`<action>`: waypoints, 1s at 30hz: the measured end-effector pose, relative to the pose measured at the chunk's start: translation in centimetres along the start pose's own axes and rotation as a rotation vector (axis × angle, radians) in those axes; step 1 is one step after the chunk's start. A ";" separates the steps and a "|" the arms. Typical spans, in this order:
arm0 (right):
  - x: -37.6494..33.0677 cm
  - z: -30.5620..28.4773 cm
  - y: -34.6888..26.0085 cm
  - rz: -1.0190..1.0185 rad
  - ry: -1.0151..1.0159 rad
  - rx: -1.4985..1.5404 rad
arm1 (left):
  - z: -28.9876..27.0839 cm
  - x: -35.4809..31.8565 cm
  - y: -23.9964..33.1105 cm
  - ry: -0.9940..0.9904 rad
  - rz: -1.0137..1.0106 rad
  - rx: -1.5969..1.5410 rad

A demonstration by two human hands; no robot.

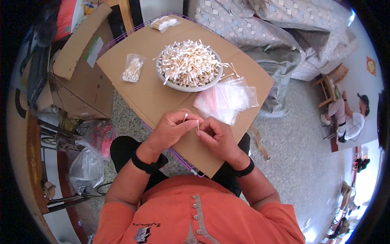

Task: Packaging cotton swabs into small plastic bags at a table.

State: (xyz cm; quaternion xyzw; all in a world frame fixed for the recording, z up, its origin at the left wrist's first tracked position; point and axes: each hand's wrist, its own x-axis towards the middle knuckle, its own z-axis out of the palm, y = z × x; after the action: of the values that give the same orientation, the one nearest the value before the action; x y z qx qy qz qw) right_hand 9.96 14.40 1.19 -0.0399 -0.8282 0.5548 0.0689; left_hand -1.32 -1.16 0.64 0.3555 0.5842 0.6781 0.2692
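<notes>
Both my hands meet above the near part of a cardboard sheet. My left hand (172, 128) is closed, with a cotton swab (185, 117) sticking up from its fingers. Close beside it, my right hand (217, 136) pinches another cotton swab (198, 123) near the fingertips. Beyond them a round grey bowl (191, 88) is heaped with cotton swabs (189, 63). Clear plastic zip bags (227, 99) with pinkish edges lie in a loose stack right of the bowl. A few loose swabs (232, 71) rest between bowl and bags.
A filled bag of swabs (133, 69) lies left of the bowl, another filled bag (165, 23) at the far edge. The cardboard sheet (150, 101) covers a purple-rimmed table. Cardboard boxes (87, 85) stand at left, a plastic-covered mattress (276, 30) behind. Another person (353, 122) sits far right.
</notes>
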 end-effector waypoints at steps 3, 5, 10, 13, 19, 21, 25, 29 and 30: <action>0.1 0.8 0.7 -0.119 0.047 -0.066 | -0.1 -0.3 0.1 -0.035 -0.022 -0.036; 0.1 1.1 0.4 -0.101 0.050 -0.026 | -0.6 -0.6 0.1 -0.039 0.029 -0.014; -0.7 0.4 0.9 -0.083 0.125 -0.070 | 0.4 0.0 -1.3 0.022 0.101 -0.209; -1.0 0.7 0.5 -0.072 0.128 -0.056 | 0.3 -0.6 -1.7 0.010 0.132 -0.213; -0.4 1.2 0.9 -0.065 0.145 0.079 | 0.2 0.0 -2.8 -0.037 0.318 0.061; -0.3 1.1 0.9 -0.073 0.148 0.037 | 0.0 0.0 -2.6 -0.060 0.346 0.104; -0.4 1.1 1.7 -0.062 0.151 0.062 | 0.2 -0.5 -1.8 -0.082 0.416 0.176; -1.1 1.4 0.6 -0.018 0.138 0.124 | 0.3 -1.1 -1.5 -0.088 0.360 0.164; -1.1 1.2 0.3 -0.010 0.148 0.143 | 0.4 -0.8 -1.6 -0.090 0.335 0.174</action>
State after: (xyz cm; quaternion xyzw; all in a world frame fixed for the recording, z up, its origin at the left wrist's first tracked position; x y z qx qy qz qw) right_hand 10.81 13.23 0.34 -0.0715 -0.7793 0.6076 0.1354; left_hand -0.59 -1.29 -1.06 0.4998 0.5607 0.6436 0.1468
